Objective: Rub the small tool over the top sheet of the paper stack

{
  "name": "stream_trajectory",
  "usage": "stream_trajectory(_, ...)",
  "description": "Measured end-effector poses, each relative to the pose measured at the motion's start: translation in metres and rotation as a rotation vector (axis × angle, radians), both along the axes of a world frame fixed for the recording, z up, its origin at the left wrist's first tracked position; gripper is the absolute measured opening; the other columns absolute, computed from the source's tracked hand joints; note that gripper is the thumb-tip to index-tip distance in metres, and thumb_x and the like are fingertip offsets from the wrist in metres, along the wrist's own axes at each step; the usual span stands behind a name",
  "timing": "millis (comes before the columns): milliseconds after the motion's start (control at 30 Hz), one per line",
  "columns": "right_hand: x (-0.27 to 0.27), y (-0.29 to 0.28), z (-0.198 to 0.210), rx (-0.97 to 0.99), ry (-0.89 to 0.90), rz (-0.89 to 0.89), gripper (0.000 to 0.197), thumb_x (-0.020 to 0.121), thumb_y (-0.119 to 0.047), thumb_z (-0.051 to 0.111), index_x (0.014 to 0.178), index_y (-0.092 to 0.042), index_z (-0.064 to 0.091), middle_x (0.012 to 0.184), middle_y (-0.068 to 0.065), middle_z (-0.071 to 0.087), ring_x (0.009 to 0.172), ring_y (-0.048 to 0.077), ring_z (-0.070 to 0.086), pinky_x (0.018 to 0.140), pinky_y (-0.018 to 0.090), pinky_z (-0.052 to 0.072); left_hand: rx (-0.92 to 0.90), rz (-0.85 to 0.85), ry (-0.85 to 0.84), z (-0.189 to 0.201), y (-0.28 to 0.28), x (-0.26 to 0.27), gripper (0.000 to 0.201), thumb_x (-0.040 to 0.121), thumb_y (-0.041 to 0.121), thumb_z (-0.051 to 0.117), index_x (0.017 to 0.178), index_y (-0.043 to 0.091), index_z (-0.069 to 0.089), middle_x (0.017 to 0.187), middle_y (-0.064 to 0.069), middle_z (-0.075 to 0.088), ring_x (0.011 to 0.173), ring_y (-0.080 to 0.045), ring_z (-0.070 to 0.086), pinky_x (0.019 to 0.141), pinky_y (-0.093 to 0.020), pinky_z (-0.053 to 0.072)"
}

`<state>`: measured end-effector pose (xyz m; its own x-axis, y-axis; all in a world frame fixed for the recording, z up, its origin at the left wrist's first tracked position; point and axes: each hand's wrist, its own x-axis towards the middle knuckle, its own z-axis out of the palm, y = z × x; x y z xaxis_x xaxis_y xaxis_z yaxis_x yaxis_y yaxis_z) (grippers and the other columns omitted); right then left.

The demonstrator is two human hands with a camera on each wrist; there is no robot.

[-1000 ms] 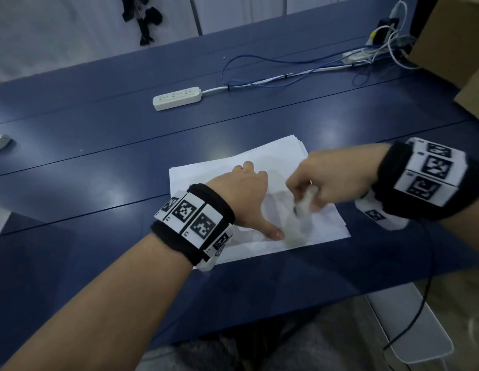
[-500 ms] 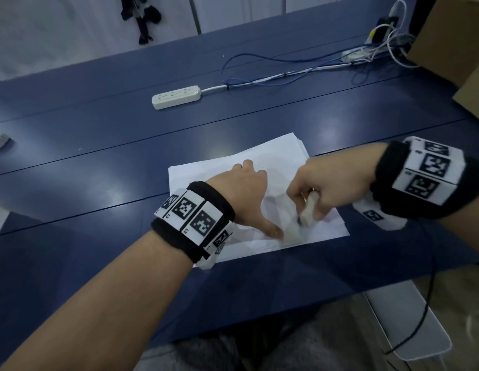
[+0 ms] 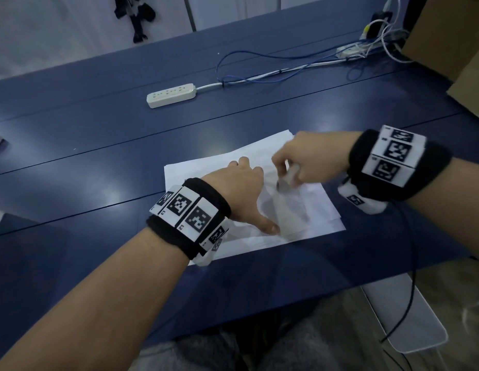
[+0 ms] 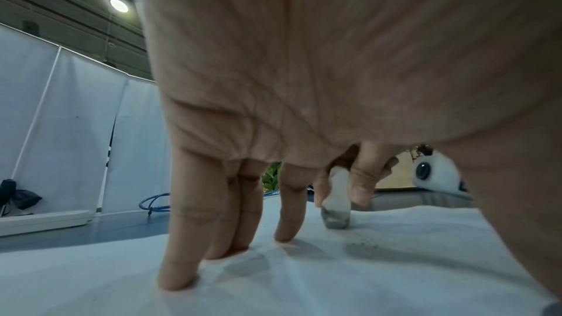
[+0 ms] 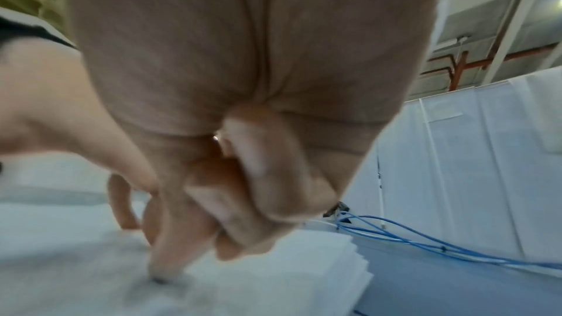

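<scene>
Nearest, left hand [image 3: 239, 188] spread flat on the paper [image 3: 308, 210], straight fingers [image 4: 182, 237] and thumb pressing the top sheet down; grip wide, holding nothing. Black wristband with square black-and-white coded tags just behind it; tiny characters on the tag edges too small to read. Paper a loose stack of white sheets, edges fanned at the far corner, lying on the blue surface [image 3: 99, 162] close to its near edge; no writing legible on it, only grey smudging. Just beyond the left hand, right hand [image 3: 310, 162] curled round a small white eraser [image 4: 336, 197], grip narrow, pinching it between thumb and fingers, its dirty grey end down on the sheet. Grey crumbs beside that end. Same coded band on the right wrist. Farther back, white power strip [image 3: 171, 95] on the surface, well apart from the paper, no brand readable. Behind it, blue cable [image 3: 259, 76] running toward the far right corner. At the right edge, brown cardboard box [image 3: 463, 36].
</scene>
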<state>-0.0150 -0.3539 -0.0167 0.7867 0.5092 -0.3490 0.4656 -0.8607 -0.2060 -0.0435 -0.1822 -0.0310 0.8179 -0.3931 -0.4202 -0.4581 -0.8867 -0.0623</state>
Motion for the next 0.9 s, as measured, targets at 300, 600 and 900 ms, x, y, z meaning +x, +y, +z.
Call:
stream_trajectory(300, -0.018, -0.01, -0.001, -0.097, 0.208, 0.118, 0.012, 0.078, -0.027, 0.074, 0.085, -0.029, 0.065, 0.078, -0.008, 0.068, 0.073, 0.007, 0.061, 0.07, 0.031, 0.053, 0.016, -0.008, -0.009, -0.001, 0.001, 0.0, 0.099, 0.053, 0.084, 0.067, 0.122, 0.016, 0.047, 0.112, -0.003, 0.039, 0.102, -0.019, 0.042, 0.07, -0.032, 0.04)
stream_trajectory(600, -0.02, -0.011, 0.002, -0.082, 0.137, 0.091, 0.012, 0.083, -0.024, 0.071, 0.089, -0.03, 0.063, 0.078, -0.011, 0.062, 0.075, 0.007, 0.056, 0.07, 0.032, 0.049, 0.034, -0.005, -0.007, 0.0, -0.001, 0.0, 0.094, 0.054, 0.084, 0.068, 0.116, 0.016, 0.046, 0.111, -0.003, 0.039, 0.1, -0.019, 0.042, 0.067, -0.032, 0.038)
stream_trajectory(900, -0.001, -0.008, 0.002, -0.012, -0.067, -0.058, 0.009, 0.087, -0.03, 0.064, 0.092, -0.025, 0.06, 0.078, -0.009, 0.055, 0.078, 0.014, 0.054, 0.072, 0.035, 0.049, 0.009, -0.01, -0.006, -0.002, 0.001, 0.0, 0.097, 0.055, 0.084, 0.067, 0.123, 0.017, 0.046, 0.113, -0.002, 0.039, 0.102, -0.018, 0.042, 0.07, -0.032, 0.038)
